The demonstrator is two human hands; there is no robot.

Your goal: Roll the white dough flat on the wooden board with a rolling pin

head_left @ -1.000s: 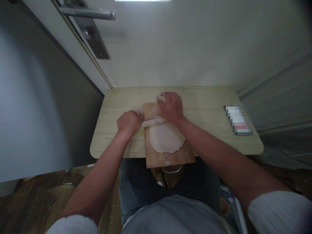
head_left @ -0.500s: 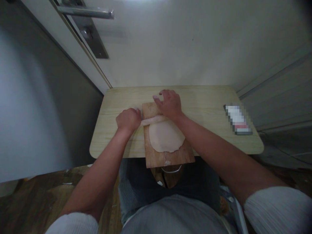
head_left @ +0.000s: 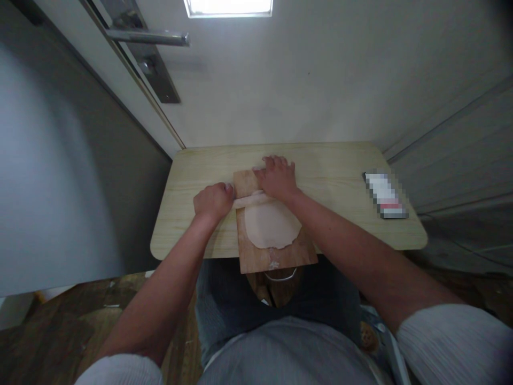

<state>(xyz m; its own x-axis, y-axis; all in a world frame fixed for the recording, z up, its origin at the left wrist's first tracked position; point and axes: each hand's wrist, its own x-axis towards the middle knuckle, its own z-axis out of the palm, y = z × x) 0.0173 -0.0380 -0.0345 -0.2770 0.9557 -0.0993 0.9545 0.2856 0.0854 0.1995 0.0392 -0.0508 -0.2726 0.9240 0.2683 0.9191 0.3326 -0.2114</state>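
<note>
A flat, rounded sheet of pale dough (head_left: 272, 227) lies on a wooden cutting board (head_left: 256, 263). Across its far edge runs a pale rolling pin (head_left: 248, 201); whether dough is wrapped around it I cannot tell. My left hand (head_left: 214, 200) is closed around the pin's left end, just off the board's left side. Over the right part of the pin lies my right hand (head_left: 277, 177), palm down, with its fingers stretched forward past the pin. That hand hides the pin's right end and the board's far right corner.
The light wooden table (head_left: 336, 166) stands against a white door with a metal handle (head_left: 148, 37). A phone (head_left: 385, 195) with a blurred screen lies at the table's right. The board's near end juts over the table's front edge, above my legs.
My right hand has lowered and flattened, its fingers now reaching forward over the pin. The left hand keeps its hold. The view has tilted up slightly, showing a bright pane in the door.
</note>
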